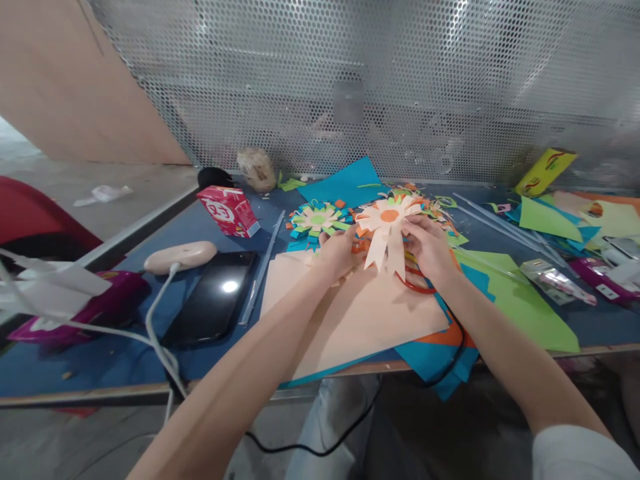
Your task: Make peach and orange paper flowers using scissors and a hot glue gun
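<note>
A peach paper flower (387, 230) with an orange centre and two hanging ribbon strips lies over a peach sheet (350, 320). My left hand (337, 253) is closed at the flower's left lower edge, fingers curled on the paper. My right hand (427, 250) pinches the flower's right side. Under my right hand lie red-handled scissors (417, 285). A second flower (316, 220) in green, cream and blue sits just left of the peach one.
Blue (345, 183), green (515, 293) and orange sheets and scraps cover the blue table (100, 360). A red carton (227, 210), a black phone (213, 303), a pink device with a white cable (180, 257) and a magenta tool (80, 313) lie left. Perforated metal wall (400, 80) behind.
</note>
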A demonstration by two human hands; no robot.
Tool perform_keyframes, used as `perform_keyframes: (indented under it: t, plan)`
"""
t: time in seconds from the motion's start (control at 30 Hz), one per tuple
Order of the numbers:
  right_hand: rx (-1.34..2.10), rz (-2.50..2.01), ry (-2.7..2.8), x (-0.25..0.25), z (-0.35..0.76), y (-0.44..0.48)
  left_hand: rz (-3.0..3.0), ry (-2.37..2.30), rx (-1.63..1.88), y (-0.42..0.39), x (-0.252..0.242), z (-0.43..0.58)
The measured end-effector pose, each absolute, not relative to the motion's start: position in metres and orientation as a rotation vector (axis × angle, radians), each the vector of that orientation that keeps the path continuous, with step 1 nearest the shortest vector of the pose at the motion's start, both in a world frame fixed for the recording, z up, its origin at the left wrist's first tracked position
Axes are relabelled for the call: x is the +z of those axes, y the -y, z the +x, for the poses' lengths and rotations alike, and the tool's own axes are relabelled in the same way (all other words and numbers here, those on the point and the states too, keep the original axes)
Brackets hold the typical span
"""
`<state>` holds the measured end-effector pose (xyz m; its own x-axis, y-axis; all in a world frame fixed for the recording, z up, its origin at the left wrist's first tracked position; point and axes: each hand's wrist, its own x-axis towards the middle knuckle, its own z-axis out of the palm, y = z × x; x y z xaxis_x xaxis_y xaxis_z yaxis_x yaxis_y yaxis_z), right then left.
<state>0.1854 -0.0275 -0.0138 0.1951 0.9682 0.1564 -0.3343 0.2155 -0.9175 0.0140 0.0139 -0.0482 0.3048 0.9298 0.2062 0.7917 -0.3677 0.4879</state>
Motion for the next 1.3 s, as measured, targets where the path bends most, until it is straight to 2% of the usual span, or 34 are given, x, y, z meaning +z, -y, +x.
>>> perform_keyframes:
  t: [0.23, 0.4, 0.47, 0.6, 0.67, 0.77, 0.9, 1.17, 1.3]
  plan:
    - [1.113, -0.884, 0.961, -0.015, 0.184, 0.03, 1.636, -1.23, 1.376, -0.025, -0.054, 0.008]
    - [1.171, -1.074, 1.116, -0.019, 0.181, 0.032, 1.232, -1.175, 1.677, -0.029, -0.042, -0.006]
    - [0.991, -1.234, 1.314, -0.018, 0.183, 0.032, 1.15, -1.215, 1.729, -0.03, -0.038, -0.012]
    - [0.153, -1.559, 1.627, -0.009, 0.2, 0.029, 1.118, -1.239, 1.721, -0.029, -0.036, -0.016]
    - [-0.016, -1.872, 1.621, -0.006, 0.21, 0.027, 1.142, -1.208, 1.708, -0.029, -0.038, -0.014]
    - [0.016, -2.321, 1.587, -0.006, 0.223, 0.023, 1.161, -1.176, 1.671, -0.028, -0.041, -0.009]
    - [0.143, -2.457, 1.649, -0.012, 0.232, 0.016, 1.179, -1.13, 1.626, -0.024, -0.045, -0.003]
    - [0.404, -2.004, 1.359, -0.016, 0.257, 0.0, 0.991, -1.014, 1.63, -0.024, -0.042, 0.003]
    - [0.525, -1.771, 1.229, -0.011, 0.256, -0.003, 1.124, -0.906, 1.554, -0.023, -0.042, 0.009]
